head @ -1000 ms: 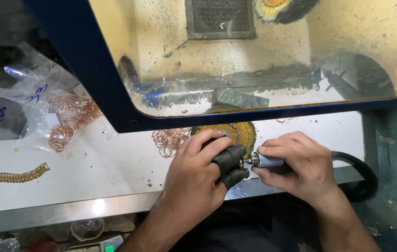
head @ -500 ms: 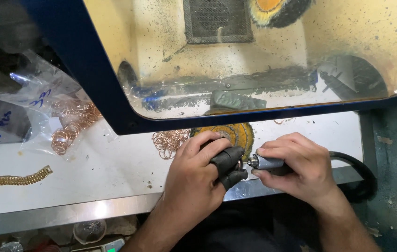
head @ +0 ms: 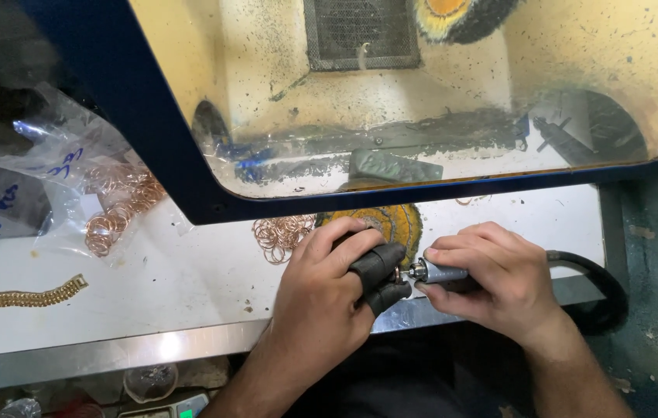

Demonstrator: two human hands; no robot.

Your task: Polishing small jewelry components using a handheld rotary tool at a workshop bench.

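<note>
My left hand [head: 329, 290] pinches a small copper-coloured ring [head: 397, 275] between thumb and forefinger, both capped with black finger guards. My right hand [head: 488, 279] grips a grey metal rotary handpiece [head: 439, 272] whose tip meets the ring; its black hose [head: 588, 282] curves off to the right. Both hands rest at the front edge of the white bench [head: 151, 294], just in front of a yellow buffing wheel [head: 391, 220]. A loose heap of copper rings [head: 282, 232] lies just left of my left hand.
A blue-framed clear dust shield [head: 190, 186] overhangs the bench, with a vent grille [head: 360, 31] and a green compound bar [head: 395, 166] behind it. Plastic bags holding more copper rings [head: 116, 209] sit at left. A gold chain bracelet [head: 23, 298] lies at far left.
Both hands stay in the same grip at the same spot; only the camera view has shifted slightly.
</note>
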